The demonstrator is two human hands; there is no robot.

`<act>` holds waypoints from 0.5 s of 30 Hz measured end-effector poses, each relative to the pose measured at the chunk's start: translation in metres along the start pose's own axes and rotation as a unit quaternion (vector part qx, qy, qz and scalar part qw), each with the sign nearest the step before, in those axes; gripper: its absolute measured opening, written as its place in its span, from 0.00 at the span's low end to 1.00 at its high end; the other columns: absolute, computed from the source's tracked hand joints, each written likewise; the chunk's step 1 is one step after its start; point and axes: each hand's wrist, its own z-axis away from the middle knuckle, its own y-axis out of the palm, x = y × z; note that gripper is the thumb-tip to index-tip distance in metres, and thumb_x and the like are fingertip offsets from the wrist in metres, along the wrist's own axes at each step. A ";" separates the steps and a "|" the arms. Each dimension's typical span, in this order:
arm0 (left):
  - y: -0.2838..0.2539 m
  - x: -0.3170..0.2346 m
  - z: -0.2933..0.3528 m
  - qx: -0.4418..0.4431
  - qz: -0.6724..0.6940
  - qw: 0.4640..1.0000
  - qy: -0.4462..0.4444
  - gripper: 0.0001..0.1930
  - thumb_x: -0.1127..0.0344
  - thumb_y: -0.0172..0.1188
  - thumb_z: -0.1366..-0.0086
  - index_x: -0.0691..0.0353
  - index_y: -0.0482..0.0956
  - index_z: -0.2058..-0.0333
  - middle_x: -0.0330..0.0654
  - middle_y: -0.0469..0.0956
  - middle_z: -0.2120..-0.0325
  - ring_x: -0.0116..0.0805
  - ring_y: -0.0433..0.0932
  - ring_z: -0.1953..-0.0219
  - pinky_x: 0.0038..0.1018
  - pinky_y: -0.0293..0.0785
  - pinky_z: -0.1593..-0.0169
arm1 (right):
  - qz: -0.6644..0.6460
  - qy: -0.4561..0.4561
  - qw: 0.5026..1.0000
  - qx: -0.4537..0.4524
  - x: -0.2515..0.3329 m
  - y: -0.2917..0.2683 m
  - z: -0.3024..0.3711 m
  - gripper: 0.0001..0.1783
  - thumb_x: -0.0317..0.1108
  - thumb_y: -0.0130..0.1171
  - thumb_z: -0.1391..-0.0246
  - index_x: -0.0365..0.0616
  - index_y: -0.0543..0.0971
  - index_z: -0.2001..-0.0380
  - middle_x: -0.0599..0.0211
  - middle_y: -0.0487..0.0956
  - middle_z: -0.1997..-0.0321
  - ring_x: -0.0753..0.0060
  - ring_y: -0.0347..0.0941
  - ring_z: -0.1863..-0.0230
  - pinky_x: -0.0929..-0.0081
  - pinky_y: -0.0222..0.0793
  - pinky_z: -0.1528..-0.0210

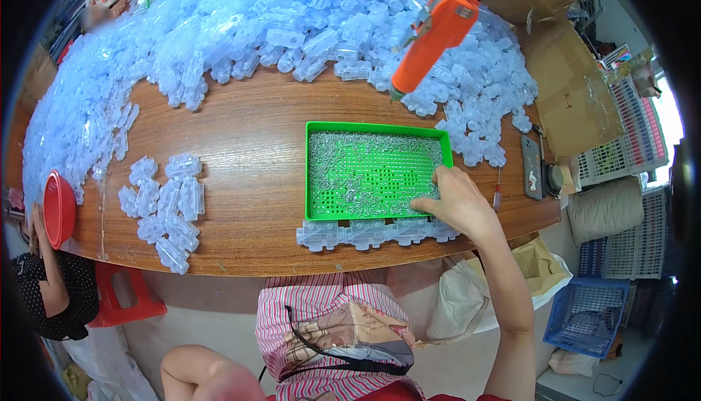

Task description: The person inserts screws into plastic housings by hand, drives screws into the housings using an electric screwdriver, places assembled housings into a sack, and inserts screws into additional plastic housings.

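My right hand (464, 201) is over the right end of a shallow green perforated tray (380, 126). Its thumb and forefinger are apart, the thumb reaching in among many small silvery screws (328, 156), and I see nothing held between them. Along the tray's front edge lies a row of clear plastic housings (369, 234), partly hidden by the tray. At the lower edge my left arm (191, 369) is bent; the hand there (232, 385) is blurred, and its fingers cannot be made out. An orange electric screwdriver (437, 39) hangs beyond the tray, tip down.
A big heap of clear plastic parts (241, 21) covers the table's far side. A small group of them (164, 207) lies left. A phone (531, 167) rests at right; a blue crate (588, 317) stands below. A person at left holds a red bowl (60, 209).
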 end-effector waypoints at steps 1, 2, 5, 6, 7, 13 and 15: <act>-0.002 -0.004 0.007 0.078 -0.047 0.990 -0.110 0.13 0.69 0.56 0.36 0.55 0.72 0.53 0.42 0.73 0.51 0.34 0.74 0.47 0.31 0.74 0.46 | -0.002 -0.008 1.000 0.018 0.006 0.000 -0.002 0.25 0.40 0.69 0.60 0.30 0.74 0.64 0.43 0.76 0.62 0.46 0.73 0.54 0.60 0.68 0.51; -0.001 0.000 0.022 0.082 -0.062 0.989 -0.110 0.13 0.69 0.56 0.36 0.55 0.72 0.53 0.42 0.73 0.51 0.34 0.74 0.47 0.31 0.74 0.46 | -0.006 -0.023 0.999 0.021 0.010 0.002 -0.003 0.25 0.40 0.69 0.60 0.30 0.74 0.64 0.43 0.76 0.62 0.46 0.73 0.54 0.60 0.68 0.51; -0.016 0.017 0.071 -0.070 -0.176 0.859 -0.476 0.18 0.68 0.55 0.36 0.66 0.63 0.50 0.45 0.71 0.59 0.34 0.74 0.63 0.31 0.73 0.58 | -0.003 -0.052 0.998 0.029 0.018 0.012 -0.009 0.22 0.36 0.68 0.62 0.31 0.75 0.67 0.44 0.77 0.66 0.45 0.74 0.58 0.57 0.69 0.55; -0.013 0.024 0.076 -0.182 -0.125 0.778 -0.588 0.15 0.73 0.50 0.34 0.65 0.63 0.49 0.42 0.70 0.58 0.27 0.71 0.58 0.25 0.70 0.53 | -0.008 -0.046 0.998 0.053 0.020 0.007 -0.008 0.19 0.33 0.66 0.61 0.30 0.76 0.67 0.42 0.78 0.67 0.44 0.75 0.59 0.56 0.70 0.56; -0.015 0.030 0.083 -0.231 -0.106 0.705 -0.662 0.14 0.73 0.48 0.32 0.63 0.63 0.49 0.41 0.70 0.58 0.25 0.71 0.58 0.22 0.70 0.53 | -0.026 -0.048 0.998 0.035 0.015 0.008 -0.007 0.15 0.31 0.65 0.61 0.31 0.76 0.70 0.44 0.78 0.70 0.46 0.76 0.62 0.58 0.71 0.58; -0.029 0.029 0.103 -0.232 -0.095 0.702 -0.666 0.15 0.71 0.51 0.33 0.63 0.64 0.49 0.38 0.69 0.57 0.21 0.68 0.58 0.19 0.68 0.54 | -0.118 -0.034 0.992 0.019 0.007 0.013 -0.008 0.12 0.26 0.64 0.63 0.31 0.77 0.72 0.54 0.78 0.75 0.63 0.76 0.71 0.68 0.71 0.66; -0.044 0.027 0.102 -0.197 -0.162 0.712 -0.654 0.15 0.74 0.50 0.33 0.62 0.63 0.49 0.38 0.69 0.56 0.22 0.70 0.56 0.20 0.69 0.52 | -0.089 -0.046 0.995 -0.015 0.015 0.014 -0.001 0.13 0.27 0.65 0.63 0.31 0.77 0.71 0.54 0.78 0.74 0.62 0.76 0.71 0.68 0.71 0.66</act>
